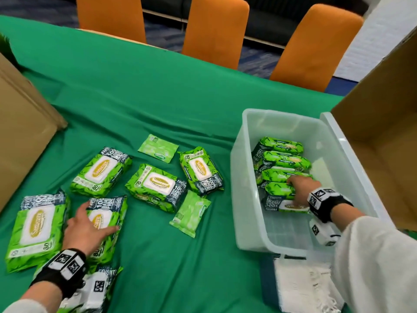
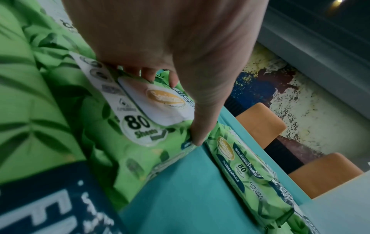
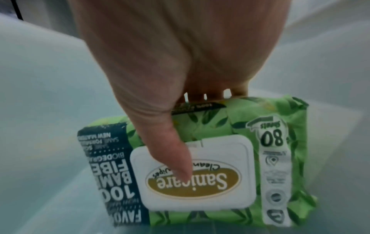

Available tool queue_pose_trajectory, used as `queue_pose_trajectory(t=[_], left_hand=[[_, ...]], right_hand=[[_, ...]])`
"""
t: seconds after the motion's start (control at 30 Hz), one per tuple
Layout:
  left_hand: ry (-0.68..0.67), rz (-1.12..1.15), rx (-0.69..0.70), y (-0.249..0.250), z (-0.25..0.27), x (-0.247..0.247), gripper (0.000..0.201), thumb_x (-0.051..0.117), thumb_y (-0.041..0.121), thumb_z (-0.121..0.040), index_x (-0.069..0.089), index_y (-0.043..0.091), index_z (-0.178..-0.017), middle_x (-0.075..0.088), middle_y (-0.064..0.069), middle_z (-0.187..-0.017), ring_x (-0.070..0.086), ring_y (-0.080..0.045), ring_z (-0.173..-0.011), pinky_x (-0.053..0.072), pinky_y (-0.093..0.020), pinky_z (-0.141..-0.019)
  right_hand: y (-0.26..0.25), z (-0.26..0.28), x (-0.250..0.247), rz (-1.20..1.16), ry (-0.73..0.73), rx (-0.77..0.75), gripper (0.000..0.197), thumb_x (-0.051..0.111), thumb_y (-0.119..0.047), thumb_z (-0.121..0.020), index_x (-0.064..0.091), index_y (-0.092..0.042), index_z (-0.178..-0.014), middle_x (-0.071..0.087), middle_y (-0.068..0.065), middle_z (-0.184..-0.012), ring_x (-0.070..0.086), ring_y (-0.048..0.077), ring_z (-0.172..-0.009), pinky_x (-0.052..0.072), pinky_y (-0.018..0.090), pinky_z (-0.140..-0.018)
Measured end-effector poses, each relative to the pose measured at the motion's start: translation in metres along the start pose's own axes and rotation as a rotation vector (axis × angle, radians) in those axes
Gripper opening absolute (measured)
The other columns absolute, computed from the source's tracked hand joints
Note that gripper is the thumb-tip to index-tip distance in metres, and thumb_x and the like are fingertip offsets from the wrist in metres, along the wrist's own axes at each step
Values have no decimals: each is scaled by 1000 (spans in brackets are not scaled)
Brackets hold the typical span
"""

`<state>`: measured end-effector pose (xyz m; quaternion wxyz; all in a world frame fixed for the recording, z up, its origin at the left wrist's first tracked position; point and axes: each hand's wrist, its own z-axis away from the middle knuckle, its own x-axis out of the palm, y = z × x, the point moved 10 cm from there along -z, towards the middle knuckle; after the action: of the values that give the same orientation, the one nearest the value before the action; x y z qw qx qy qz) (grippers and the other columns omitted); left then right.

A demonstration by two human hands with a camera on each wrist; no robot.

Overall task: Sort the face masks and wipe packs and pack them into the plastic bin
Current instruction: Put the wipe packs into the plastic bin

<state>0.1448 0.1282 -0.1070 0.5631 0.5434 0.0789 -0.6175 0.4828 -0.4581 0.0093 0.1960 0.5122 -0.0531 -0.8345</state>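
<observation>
- Green cloth covers the table (image 1: 158,86), and loose wipe packs lie scattered across its near left part.
- Clear plastic bin (image 1: 246,199) stands on the right of the table; a row of wipe packs stands on edge inside it, running from the far wall toward the near one.
- A stack of white face masks (image 1: 302,288) lies just in front of the bin, not yet packed.
- The right hand (image 1: 302,188) is inside the bin, gripping the nearest pack (image 3: 200,166) with the thumb on its white lid and the fingers curled over its top edge.
- The left hand (image 1: 88,229) rests on a loose pack (image 1: 106,222) on the cloth, fingers over its face and thumb hooked at its edge.
- The step in hand looks like seating one pack in the row while the other hand claims the next.
- The next move likely calls for letting go in the bin, then lifting the left-hand pack across and turning it on edge to fit the remaining gap.
</observation>
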Motion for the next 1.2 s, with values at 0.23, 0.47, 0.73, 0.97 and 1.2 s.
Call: queue_pose_trajectory(t=[0.23, 0.47, 0.73, 0.97, 1.2], left_hand=[[6, 31, -7, -5, -3, 5, 125, 98, 34, -58, 22, 28, -157, 32, -24, -158, 36, -46, -142, 33, -66, -112], [-32, 82, -88, -9, -7, 10, 137, 101, 30, -55, 13, 20, -159, 32, -23, -160, 39, -45, -142, 35, -62, -114], [-38, -140, -130, -10, -2, 11, 154, 99, 59, -39, 7, 23, -158, 38, -31, -152, 45, -51, -133, 42, -67, -106], [-53, 115, -89, 24, 27, -12, 135, 99, 36, -57, 11, 27, -158, 38, -19, -159, 48, -44, -135, 42, -61, -109], [-204, 727, 82, 121, 116, -24, 136, 99, 47, -44, 24, 36, -158, 49, 1, -149, 61, -16, -107, 53, -36, -81]], right_hand=[[-7, -6, 19, 74, 87, 22, 72, 81, -28, -70, 39, -22, -129, 47, 8, -127, 49, 31, -122, 46, 47, -100], [19, -4, 16, -106, 50, 121, 79, 93, -32, -62, 41, -15, -119, 56, 11, -113, 63, 34, -103, 55, 42, -85], [26, -4, 30, -195, -74, 147, 48, 83, -56, -73, 68, -10, -70, 71, 0, -68, 71, 19, -65, 61, 32, -69], [16, 8, 22, -382, -225, 53, 44, 77, -53, -82, 77, -12, -68, 76, -1, -71, 74, 18, -77, 59, 32, -80], [-57, 77, -86, -951, 25, -213, 27, 77, -33, -88, 73, -6, -83, 77, 11, -83, 72, 32, -84, 55, 39, -79]])
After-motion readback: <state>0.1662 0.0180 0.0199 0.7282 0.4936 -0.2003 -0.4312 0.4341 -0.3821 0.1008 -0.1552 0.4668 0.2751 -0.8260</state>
